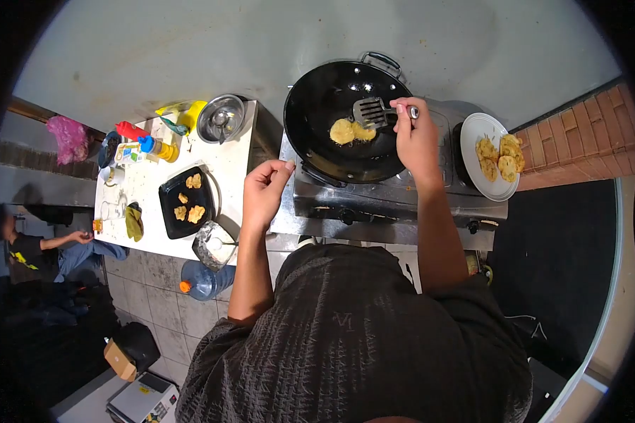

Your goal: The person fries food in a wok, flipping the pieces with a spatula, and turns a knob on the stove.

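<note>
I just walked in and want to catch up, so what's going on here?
At a stove, someone's right grip holds a slotted spatula, its head at the pale yellow food in a black wok. The left grip is curled closed near the wok; whether it holds anything is unclear. Cooked-looking pieces sit on a white plate to the right, and others lie in a black tray to the left.

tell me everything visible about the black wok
The wok is round, deep and glossy black, apparently metal, with light rivets and a looped handle on the far side. It sits on the stove, pale yellow food lying inside. The right hand holds a slotted spatula within it; whether that touches the wok is unclear.
</note>
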A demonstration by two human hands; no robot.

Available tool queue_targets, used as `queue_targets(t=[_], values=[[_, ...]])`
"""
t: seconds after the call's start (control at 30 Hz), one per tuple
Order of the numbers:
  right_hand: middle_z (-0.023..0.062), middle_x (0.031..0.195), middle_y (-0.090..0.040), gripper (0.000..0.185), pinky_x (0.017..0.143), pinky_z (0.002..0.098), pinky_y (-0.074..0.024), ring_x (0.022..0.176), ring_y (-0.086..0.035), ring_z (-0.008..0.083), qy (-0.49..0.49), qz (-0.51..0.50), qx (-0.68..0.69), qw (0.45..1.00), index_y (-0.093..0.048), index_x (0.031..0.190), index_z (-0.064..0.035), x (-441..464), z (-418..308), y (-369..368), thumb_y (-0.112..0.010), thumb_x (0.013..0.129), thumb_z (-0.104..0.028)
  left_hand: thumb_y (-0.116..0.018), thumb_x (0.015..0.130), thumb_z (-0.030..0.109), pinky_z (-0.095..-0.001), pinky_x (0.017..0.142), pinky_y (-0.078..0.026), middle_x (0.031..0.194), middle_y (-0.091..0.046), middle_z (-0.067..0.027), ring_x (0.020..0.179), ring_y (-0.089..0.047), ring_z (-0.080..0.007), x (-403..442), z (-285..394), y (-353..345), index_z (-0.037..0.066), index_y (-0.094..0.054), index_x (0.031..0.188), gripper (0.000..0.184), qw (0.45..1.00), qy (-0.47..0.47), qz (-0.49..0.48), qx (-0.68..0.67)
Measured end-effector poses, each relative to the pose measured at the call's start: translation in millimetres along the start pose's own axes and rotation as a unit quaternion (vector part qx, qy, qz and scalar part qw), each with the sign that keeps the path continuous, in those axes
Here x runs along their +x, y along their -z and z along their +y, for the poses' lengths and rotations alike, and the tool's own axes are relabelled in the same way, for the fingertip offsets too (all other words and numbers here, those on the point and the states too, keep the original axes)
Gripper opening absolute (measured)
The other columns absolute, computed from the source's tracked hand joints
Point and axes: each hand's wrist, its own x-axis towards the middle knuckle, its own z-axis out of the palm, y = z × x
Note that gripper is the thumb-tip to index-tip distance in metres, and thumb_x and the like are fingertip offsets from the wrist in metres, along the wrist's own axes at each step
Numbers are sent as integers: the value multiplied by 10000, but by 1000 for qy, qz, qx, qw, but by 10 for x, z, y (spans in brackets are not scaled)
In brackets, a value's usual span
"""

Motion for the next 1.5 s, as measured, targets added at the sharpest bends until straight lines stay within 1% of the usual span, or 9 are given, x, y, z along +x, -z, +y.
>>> queue_targets(t=[0.13,0.2,0.3,0.63,0.8,0.93,1.0,1.07,1.5], values=[[117,870,-676,121,665,326,-496,704,-643,249,8,20,-7,1000,-566,993,-27,5,2,17,-526,960,-136,-640,921,151,-179,654,-378,802,-625,43,715,-495,-21,1,32,2,19,-671,883,140,1000,5,0,7],[128,884,-679,127,696,333,-500,764,-660,266,-53,-1,22,998,-566,995,-22,0,-84,44,-524,960,-137,-640,921,152,-182,660,-379,804,-623,42,718,-495,-23,24,2,-8,19,-670,882,143,1000,-3,-1,-4],[137,896,-681,135,722,338,-503,819,-669,281,-2,-2,-7,1000,-564,995,-17,-10,-29,25,-515,964,-139,-641,921,155,-185,680,-389,814,-632,34,735,-509,-29,16,41,-28,16,-672,888,146,1000,5,-3,3],[145,908,-677,133,734,338,-501,846,-669,296,19,-16,-25,999,-564,1001,-14,-16,-94,34,-522,958,-133,-643,922,165,-187,668,-390,814,-634,28,728,-510,-32,49,17,-9,6,-675,906,163,1000,2,3,3],[137,904,-681,109,732,334,-505,836,-671,293,35,23,18,999,-564,1001,-18,-8,-113,-4,-531,949,-108,-644,921,162,-186,673,-393,818,-632,29,732,-511,-33,54,-4,-9,10,-675,907,156,1000,2,2,8],[132,911,-683,105,711,329,-510,807,-676,271,32,-15,57,998,-563,1004,-21,-77,-50,-153,-531,951,-106,-646,920,163,-184,680,-393,820,-632,31,739,-512,-31,65,-4,-35,12,-674,905,153,1000,0,-2,-4],[130,912,-683,108,687,322,-513,782,-677,242,19,-24,85,996,-562,1005,-22,-87,-62,-235,-530,955,-112,-652,918,168,-185,521,-246,646,-443,117,583,-331,8,54,25,-83,30,-654,845,156,999,-20,12,-26],[132,912,-682,112,674,313,-517,777,-677,222,-19,-50,86,995,-563,1003,-23,-67,-99,-231,-530,958,-120,-653,918,170,-185,520,-246,644,-441,117,582,-332,8,52,23,-79,31,-654,844,157,1000,-17,13,-21],[149,923,-679,103,748,339,-510,845,-671,306,43,-28,35,998,-566,993,-18,21,-91,-233,-536,947,-105,-653,917,177,-188,519,-246,643,-434,116,579,-328,2,31,-6,-84,34,-658,839,163,999,-24,20,-7]])
